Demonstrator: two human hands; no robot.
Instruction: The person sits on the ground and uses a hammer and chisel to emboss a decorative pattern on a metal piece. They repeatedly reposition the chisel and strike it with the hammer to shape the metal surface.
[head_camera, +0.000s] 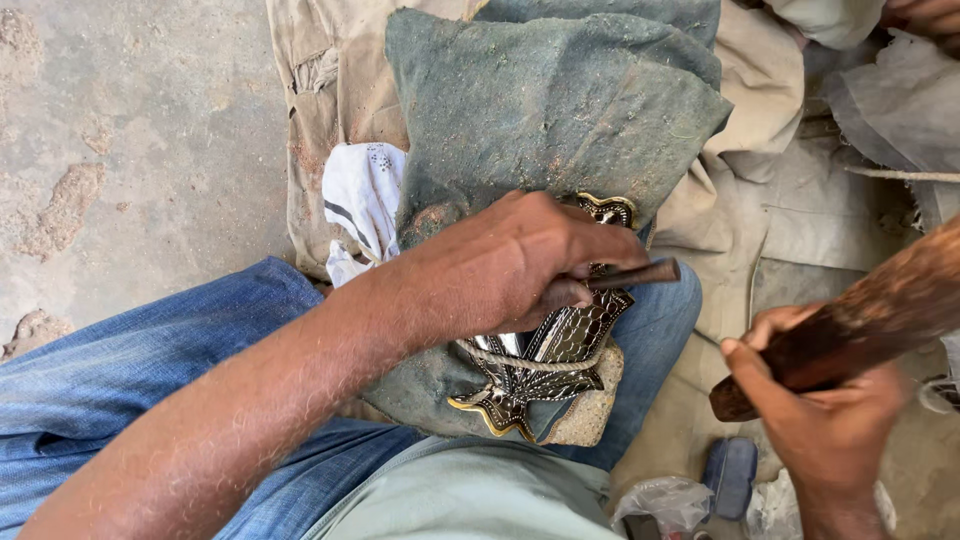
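Far left we note bare concrete floor (140, 150), pitted and dusty. Next, our left leg in blue jeans (130, 370) runs across the lower frame. A white printed cloth (362, 195) lies crumpled just beside a dusty grey-green felt pad (550, 100), which is draped over a tan canvas sheet (330, 70).

Our left hand (510, 265) rests on the pad, fingers clenched around a thin dark chisel-like tool (630, 275) whose end juts out to the right. Under the hand, on the knee, lies the workpiece: a dark, gold-edged ornamental metal plate (545, 365) with scale-like relief, partly hidden by the hand. It sits on the pad's lower fold, on a stone-coloured block (597, 405).

Further right, our right hand (815, 400) grips a worn wooden mallet (860, 320), fingers wrapped tight about the handle; the mallet is blurred and well apart from the tool. Below lies a small dark blue object (730, 475).
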